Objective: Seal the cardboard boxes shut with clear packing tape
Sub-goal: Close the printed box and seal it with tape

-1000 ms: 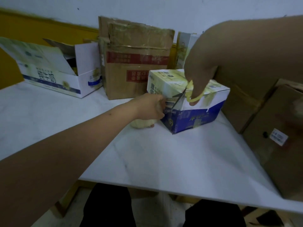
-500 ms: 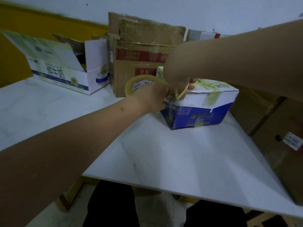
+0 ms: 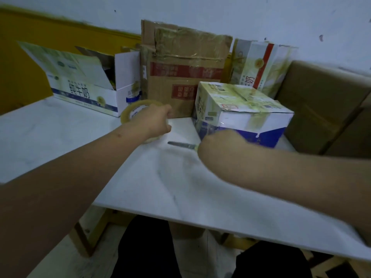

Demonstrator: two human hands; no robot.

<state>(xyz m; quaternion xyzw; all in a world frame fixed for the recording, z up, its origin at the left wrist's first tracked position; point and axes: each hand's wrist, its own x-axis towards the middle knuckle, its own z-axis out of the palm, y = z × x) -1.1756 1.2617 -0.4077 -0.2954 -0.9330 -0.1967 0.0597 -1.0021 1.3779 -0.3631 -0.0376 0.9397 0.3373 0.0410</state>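
A white, green and blue milk box [image 3: 241, 111] stands closed on the white table [image 3: 160, 177], with clear tape across its top and down its near side. My left hand [image 3: 154, 121] grips a roll of clear packing tape [image 3: 130, 112] just left of the box, low over the table. My right hand [image 3: 216, 145] is in front of the box and holds scissors [image 3: 180, 145] with yellow handles; their blades point left, close to the tabletop. The fingers of my right hand are hidden behind its back.
An open white milk box [image 3: 86, 87] sits at the back left. A flattened brown carton [image 3: 184, 69] and a white printed carton [image 3: 259, 67] lean on the wall. Large brown boxes [image 3: 325, 109] stand at the right.
Both hands have come off the box's near corner. The left hand drew the tape roll to the left. The right hand lowered the scissors to the table in front of the box.
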